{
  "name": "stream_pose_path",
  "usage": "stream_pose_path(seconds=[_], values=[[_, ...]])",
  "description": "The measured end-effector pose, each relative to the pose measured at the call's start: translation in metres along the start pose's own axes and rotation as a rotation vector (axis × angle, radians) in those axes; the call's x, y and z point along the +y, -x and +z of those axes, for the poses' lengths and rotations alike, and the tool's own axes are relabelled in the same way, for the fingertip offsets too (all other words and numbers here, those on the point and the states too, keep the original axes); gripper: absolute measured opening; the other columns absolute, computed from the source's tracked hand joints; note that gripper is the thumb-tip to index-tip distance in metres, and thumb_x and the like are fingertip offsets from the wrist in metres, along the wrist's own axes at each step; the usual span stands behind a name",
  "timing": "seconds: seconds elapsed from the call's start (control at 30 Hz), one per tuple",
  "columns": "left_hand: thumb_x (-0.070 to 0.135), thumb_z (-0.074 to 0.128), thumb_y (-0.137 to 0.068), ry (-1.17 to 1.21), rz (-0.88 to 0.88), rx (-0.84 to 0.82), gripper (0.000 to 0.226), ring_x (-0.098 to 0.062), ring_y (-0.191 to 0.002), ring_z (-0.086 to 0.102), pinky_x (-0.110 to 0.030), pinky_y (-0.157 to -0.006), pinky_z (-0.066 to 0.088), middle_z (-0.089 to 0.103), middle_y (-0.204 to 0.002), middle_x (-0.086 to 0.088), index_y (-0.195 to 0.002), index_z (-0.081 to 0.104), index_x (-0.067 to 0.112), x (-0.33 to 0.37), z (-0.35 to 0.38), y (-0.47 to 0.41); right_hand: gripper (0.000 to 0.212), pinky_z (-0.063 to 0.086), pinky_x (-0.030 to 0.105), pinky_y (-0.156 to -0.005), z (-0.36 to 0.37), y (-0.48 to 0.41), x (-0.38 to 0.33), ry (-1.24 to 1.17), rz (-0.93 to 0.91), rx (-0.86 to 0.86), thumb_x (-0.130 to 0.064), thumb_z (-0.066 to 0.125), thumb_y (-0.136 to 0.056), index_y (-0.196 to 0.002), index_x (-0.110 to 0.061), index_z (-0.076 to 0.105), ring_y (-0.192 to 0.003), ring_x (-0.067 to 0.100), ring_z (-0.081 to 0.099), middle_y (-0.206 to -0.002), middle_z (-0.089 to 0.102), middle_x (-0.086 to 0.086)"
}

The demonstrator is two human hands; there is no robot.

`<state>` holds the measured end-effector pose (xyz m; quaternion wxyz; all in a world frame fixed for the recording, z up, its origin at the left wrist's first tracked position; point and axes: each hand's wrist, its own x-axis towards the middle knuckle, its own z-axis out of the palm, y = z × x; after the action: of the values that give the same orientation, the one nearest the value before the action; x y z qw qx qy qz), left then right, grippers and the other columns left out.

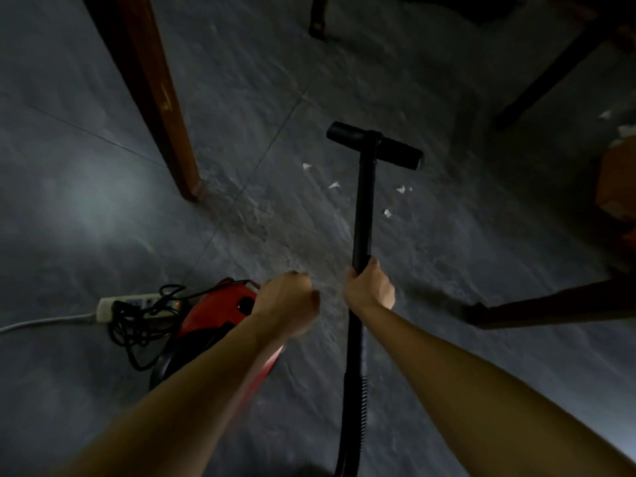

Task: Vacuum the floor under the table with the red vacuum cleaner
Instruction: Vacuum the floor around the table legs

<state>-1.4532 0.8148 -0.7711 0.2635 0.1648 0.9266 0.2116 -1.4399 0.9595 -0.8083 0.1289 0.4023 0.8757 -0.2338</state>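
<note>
Red vacuum cleaner [215, 306] sits beside a power strip [106, 306]. Right hand [370, 287] grips its black wand [363, 208]; left hand [285, 304] curls empty, blurred.

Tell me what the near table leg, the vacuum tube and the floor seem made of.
Table leg: likely varnished brown wood; pale scuff on its edge.
Vacuum tube: smooth matt black, probably plastic, perhaps painted metal.
Floor: grey stone-look tiles, likely ceramic; straight joint lines, dull sheen.
</note>
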Motion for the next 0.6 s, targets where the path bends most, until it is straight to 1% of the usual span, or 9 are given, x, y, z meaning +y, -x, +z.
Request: stream_pose_path(seconds=[0.1,0.23,0.3,0.37,0.4,0.47,0.5,0.57,0.6], values=[[0.032,0.043,-0.093,-0.055,0.027,0.008,0.034,-0.033,-0.107,0.059,-0.037,-0.087,0.046,0.062,-0.115,-0.018,-0.110,0.058,0.007,-0.011,-0.012,-0.004,0.041,0.049,0.038,-0.086,-0.023,-0.019,-0.023,0.022,-0.027,0.061,-0.038,0.046,-0.098,-0.130,-0.012,0.049,-0.111,0.035,0.060,-0.123,0.062,0.014],[0.034,0.044,-0.093,-0.079,0.006,0.028,0.036,-0.031,-0.110,0.058,-0.037,-0.089,0.046,0.061,-0.119,-0.015,-0.117,0.055,0.009,-0.033,-0.018,-0.011,0.046,0.050,0.038,-0.089,-0.027,-0.043,-0.044,-0.041,-0.035,0.093,-0.041,0.045,-0.097,-0.132,-0.010,0.048,-0.112,0.032,0.060,-0.127,0.060,0.015],[0.035,0.043,-0.094,-0.095,0.007,0.041,0.037,-0.030,-0.109,0.059,-0.037,-0.087,0.046,0.061,-0.119,-0.015,-0.119,0.053,0.009,-0.041,-0.009,-0.028,0.047,0.051,0.038,-0.091,-0.013,-0.062,-0.043,-0.095,-0.024,0.080,-0.039,0.046,-0.097,-0.133,-0.008,0.048,-0.113,0.032,0.060,-0.128,0.059,0.016],[0.033,0.041,-0.095,-0.104,0.025,0.091,0.036,-0.030,-0.104,0.060,-0.036,-0.081,0.046,0.061,-0.116,-0.016,-0.120,0.051,0.009,-0.043,0.007,-0.055,0.046,0.051,0.037,-0.093,0.007,-0.088,-0.035,-0.134,-0.016,0.077,-0.037,0.046,-0.097,-0.132,-0.006,0.050,-0.113,0.031,0.060,-0.129,0.059,0.016],[0.032,0.039,-0.096,-0.095,0.028,0.109,0.038,-0.030,-0.104,0.060,-0.036,-0.081,0.046,0.060,-0.117,-0.016,-0.126,0.046,0.009,-0.039,0.016,-0.070,0.045,0.051,0.036,-0.092,0.016,-0.102,-0.029,-0.134,-0.024,0.074,-0.036,0.046,-0.098,-0.131,-0.005,0.052,-0.113,0.030,0.060,-0.128,0.060,0.016],[0.030,0.037,-0.097,-0.064,0.034,0.102,0.050,-0.032,-0.110,0.056,-0.038,-0.086,0.045,0.056,-0.125,-0.018,-0.141,0.030,0.008,-0.030,0.034,-0.107,0.044,0.052,0.032,-0.086,0.034,-0.135,-0.013,-0.131,-0.044,0.053,-0.033,0.046,-0.098,-0.128,-0.002,0.055,-0.110,0.030,0.062,-0.125,0.061,0.017],[0.032,0.036,-0.096,-0.046,0.044,0.092,0.056,-0.034,-0.114,0.054,-0.039,-0.091,0.043,0.053,-0.128,-0.020,-0.144,0.024,0.006,-0.024,0.042,-0.127,0.044,0.049,0.031,-0.084,0.042,-0.151,-0.005,-0.122,-0.063,0.043,-0.032,0.046,-0.099,-0.128,0.000,0.056,-0.111,0.031,0.061,-0.125,0.061,0.017],[0.038,0.034,-0.093,-0.049,0.082,0.104,0.062,-0.036,-0.118,0.051,-0.042,-0.097,0.042,0.050,-0.131,-0.024,-0.142,0.024,0.002,-0.013,0.058,-0.167,0.044,0.048,0.031,-0.087,0.056,-0.181,0.008,-0.108,-0.101,0.038,-0.029,0.046,-0.098,-0.128,0.002,0.056,-0.115,0.031,0.059,-0.126,0.061,0.019],[0.037,0.035,-0.093,-0.077,0.092,0.123,0.060,-0.036,-0.118,0.051,-0.042,-0.098,0.043,0.050,-0.131,-0.024,-0.141,0.025,0.002,-0.008,0.065,-0.186,0.043,0.047,0.031,-0.090,0.063,-0.196,0.011,-0.113,-0.105,0.024,-0.028,0.045,-0.098,-0.128,0.001,0.056,-0.116,0.031,0.058,-0.127,0.060,0.018]])
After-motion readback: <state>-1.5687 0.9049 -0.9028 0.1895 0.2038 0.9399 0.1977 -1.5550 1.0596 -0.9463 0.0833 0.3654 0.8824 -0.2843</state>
